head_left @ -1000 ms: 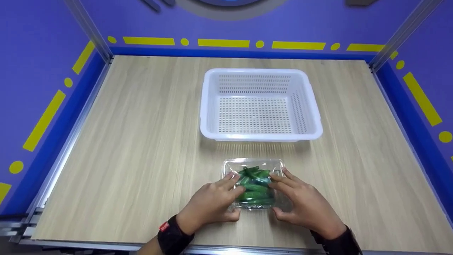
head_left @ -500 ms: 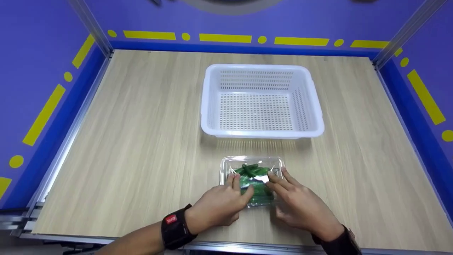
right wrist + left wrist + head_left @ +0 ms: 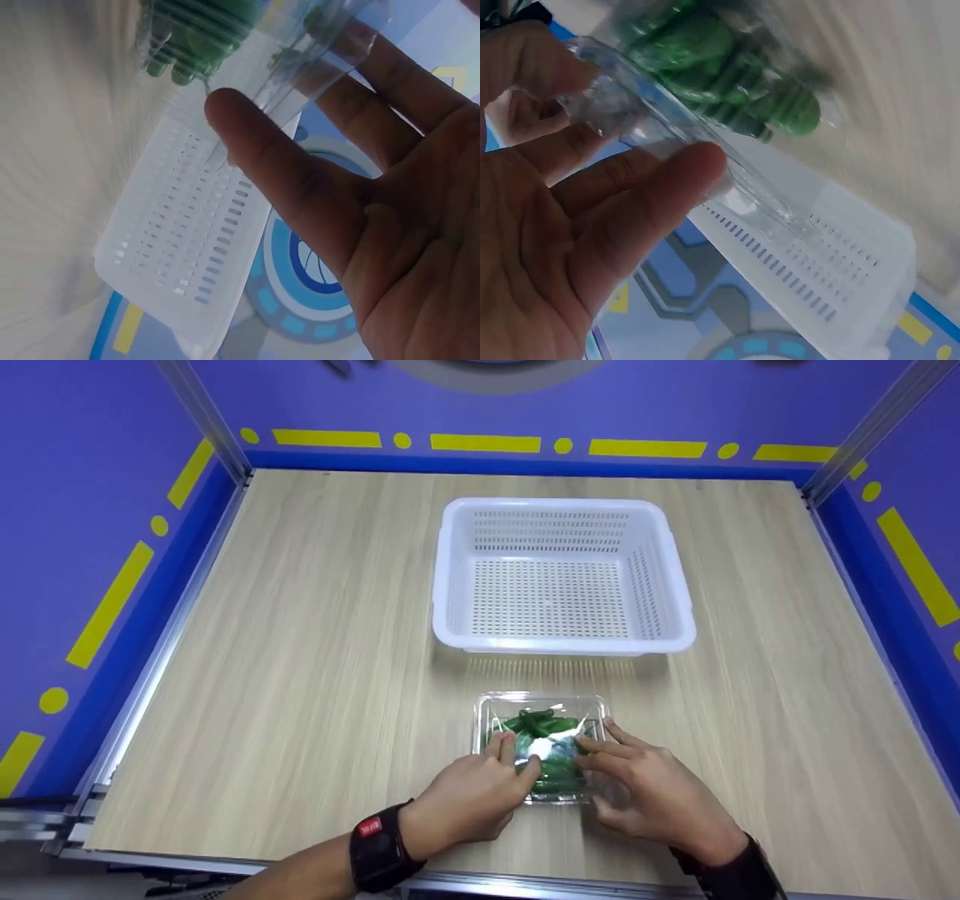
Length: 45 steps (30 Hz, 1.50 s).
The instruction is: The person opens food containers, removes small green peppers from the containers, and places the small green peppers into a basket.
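Note:
A clear plastic clamshell box [image 3: 541, 706] lies on the table in front of the basket, with green peppers or similar long green vegetables [image 3: 559, 780] inside. My left hand [image 3: 469, 795] presses on its left part with extended fingers. In the left wrist view, my thumb and fingers [image 3: 697, 157] touch the clear plastic lid and rim [image 3: 667, 112]; the thumb is mostly hidden in the head view. My right hand [image 3: 656, 791] lies over the box's right side, its fingers spread onto the lid. The right wrist view shows those fingers [image 3: 262, 142] stretched out beside the clear plastic.
A white perforated basket [image 3: 564, 645] stands beyond the box, with no contents visible. Purple-blue walls [image 3: 487, 405] with yellow markings enclose the back and sides of the wooden table [image 3: 315, 660]. A metal rail [image 3: 480, 883] runs along the near edge.
My left hand has shifted right and its index finger reaches further over the lid; its thumb has gone from sight. The right hand stays near the same side, its fingers shifting slightly.

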Motion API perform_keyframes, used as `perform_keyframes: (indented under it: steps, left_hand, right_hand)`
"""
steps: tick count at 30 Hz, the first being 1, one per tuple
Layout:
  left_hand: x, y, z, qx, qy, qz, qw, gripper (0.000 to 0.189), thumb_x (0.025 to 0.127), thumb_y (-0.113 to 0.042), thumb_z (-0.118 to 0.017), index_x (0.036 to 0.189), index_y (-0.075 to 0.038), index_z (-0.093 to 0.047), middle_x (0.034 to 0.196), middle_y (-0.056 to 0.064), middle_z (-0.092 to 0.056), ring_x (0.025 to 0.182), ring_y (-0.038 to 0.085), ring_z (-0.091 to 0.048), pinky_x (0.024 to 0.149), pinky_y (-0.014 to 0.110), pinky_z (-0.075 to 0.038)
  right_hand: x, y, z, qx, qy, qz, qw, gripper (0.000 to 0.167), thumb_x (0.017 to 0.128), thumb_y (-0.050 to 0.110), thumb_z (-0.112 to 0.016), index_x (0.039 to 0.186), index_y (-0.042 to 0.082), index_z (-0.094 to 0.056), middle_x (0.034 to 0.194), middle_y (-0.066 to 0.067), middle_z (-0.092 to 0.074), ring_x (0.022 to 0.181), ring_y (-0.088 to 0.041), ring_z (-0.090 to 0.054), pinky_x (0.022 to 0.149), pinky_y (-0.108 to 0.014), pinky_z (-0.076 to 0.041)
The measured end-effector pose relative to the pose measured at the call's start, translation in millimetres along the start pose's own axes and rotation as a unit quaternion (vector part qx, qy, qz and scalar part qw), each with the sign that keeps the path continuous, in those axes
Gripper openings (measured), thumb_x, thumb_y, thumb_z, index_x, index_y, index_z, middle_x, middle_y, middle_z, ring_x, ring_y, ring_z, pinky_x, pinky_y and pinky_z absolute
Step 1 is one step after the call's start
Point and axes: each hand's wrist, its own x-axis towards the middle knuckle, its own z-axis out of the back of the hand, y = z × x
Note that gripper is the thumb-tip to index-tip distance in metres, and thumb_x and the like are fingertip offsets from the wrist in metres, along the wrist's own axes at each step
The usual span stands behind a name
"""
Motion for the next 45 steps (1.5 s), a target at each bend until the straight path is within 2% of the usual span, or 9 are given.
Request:
perform_keyframes:
  steps: [5, 9, 17, 24, 28, 33, 38, 41, 45]
  left_hand:
    - [1.3, 1.3, -2.9, 0.001, -0.016, 0.016, 0.9997, 0.050, 0.085, -0.026, -0.073, 0.131, -0.011, -0.062, 0.128, 0.026, -0.066, 0.119, 0.032, -0.067, 0.055, 0.032, -0.059]
    - [1.1, 1.5, -3.7, -0.001, -0.015, 0.016, 0.9998, 0.050, 0.084, -0.026, -0.073, 0.130, -0.010, -0.062, 0.128, 0.026, -0.066, 0.119, 0.032, -0.067, 0.055, 0.033, -0.059]
    - [3.3, -0.7, -2.4, 0.000, -0.007, 0.020, 0.9998, 0.047, 0.086, -0.029, -0.072, 0.130, -0.012, -0.064, 0.128, 0.024, -0.067, 0.119, 0.030, -0.067, 0.056, 0.032, -0.059]
    - [4.1, -0.1, -1.3, -0.013, 0.008, 0.026, 0.9996, 0.049, 0.085, -0.028, -0.072, 0.131, -0.012, -0.063, 0.129, 0.024, -0.067, 0.120, 0.030, -0.067, 0.059, 0.033, -0.060]
    - [3.1, 0.5, -2.2, -0.010, -0.001, 0.027, 0.9996, 0.048, 0.084, -0.028, -0.072, 0.129, -0.011, -0.064, 0.127, 0.024, -0.068, 0.118, 0.030, -0.068, 0.059, 0.033, -0.060]
    - [2.7, -0.2, -3.1, -0.003, -0.011, 0.029, 0.9995, 0.045, 0.085, -0.028, -0.071, 0.125, -0.010, -0.065, 0.124, 0.023, -0.069, 0.114, 0.028, -0.069, 0.058, 0.033, -0.059]
    - [2.5, 0.2, -1.9, -0.004, -0.017, 0.031, 0.9994, 0.041, 0.083, -0.026, -0.071, 0.120, -0.009, -0.066, 0.122, 0.024, -0.070, 0.110, 0.028, -0.071, 0.057, 0.032, -0.059]
    - [2.9, 1.0, -0.7, -0.004, -0.017, 0.028, 0.9994, 0.042, 0.083, -0.025, -0.072, 0.121, -0.009, -0.066, 0.123, 0.024, -0.070, 0.111, 0.029, -0.071, 0.057, 0.032, -0.059]
    - [2.9, 3.0, 0.0, -0.007, -0.021, 0.021, 0.9995, 0.041, 0.081, -0.024, -0.074, 0.119, -0.011, -0.066, 0.121, 0.020, -0.071, 0.110, 0.025, -0.071, 0.057, 0.031, -0.058]
  right_hand:
    - [-1.2, 1, -2, -0.023, -0.016, -0.017, 0.9995, 0.040, 0.072, 0.030, -0.084, 0.111, 0.021, -0.077, 0.133, -0.002, -0.069, 0.129, -0.040, -0.060, 0.093, -0.047, -0.057]
    - [-2.6, 0, -6, -0.037, -0.043, -0.011, 0.9983, 0.039, 0.071, 0.032, -0.085, 0.108, 0.023, -0.076, 0.131, 0.001, -0.071, 0.126, -0.038, -0.062, 0.089, -0.046, -0.059]
    - [2.1, 8, -10, -0.070, -0.074, -0.006, 0.9948, 0.041, 0.071, 0.040, -0.087, 0.102, 0.017, -0.075, 0.124, -0.005, -0.074, 0.120, -0.044, -0.065, 0.081, -0.048, -0.061]
    - [4.4, 11, -12, -0.075, -0.075, 0.004, 0.9944, 0.036, 0.073, 0.033, -0.085, 0.102, 0.016, -0.074, 0.122, -0.010, -0.074, 0.117, -0.049, -0.064, 0.081, -0.050, -0.061]
    - [6.2, 13, -13, -0.084, -0.071, 0.021, 0.9937, 0.033, 0.075, 0.026, -0.083, 0.103, 0.012, -0.075, 0.122, -0.015, -0.073, 0.114, -0.054, -0.064, 0.079, -0.051, -0.060]
    - [7.2, 11, -11, -0.098, -0.069, 0.055, 0.9913, 0.031, 0.074, 0.016, -0.082, 0.104, 0.009, -0.076, 0.121, -0.014, -0.074, 0.111, -0.053, -0.065, 0.077, -0.046, -0.061]
    - [5.7, 8, -10, -0.073, -0.065, 0.062, 0.9933, 0.033, 0.075, 0.012, -0.082, 0.107, 0.009, -0.075, 0.124, -0.013, -0.073, 0.115, -0.052, -0.064, 0.081, -0.045, -0.061]
    - [4.5, 7, -8, -0.054, -0.060, 0.055, 0.9952, 0.034, 0.076, 0.010, -0.083, 0.109, 0.008, -0.075, 0.127, -0.015, -0.071, 0.117, -0.053, -0.062, 0.082, -0.046, -0.060]
    - [1.8, 5, -4, -0.023, -0.045, 0.038, 0.9980, 0.042, 0.072, 0.003, -0.084, 0.113, 0.009, -0.074, 0.130, -0.015, -0.069, 0.121, -0.052, -0.060, 0.084, -0.047, -0.059]
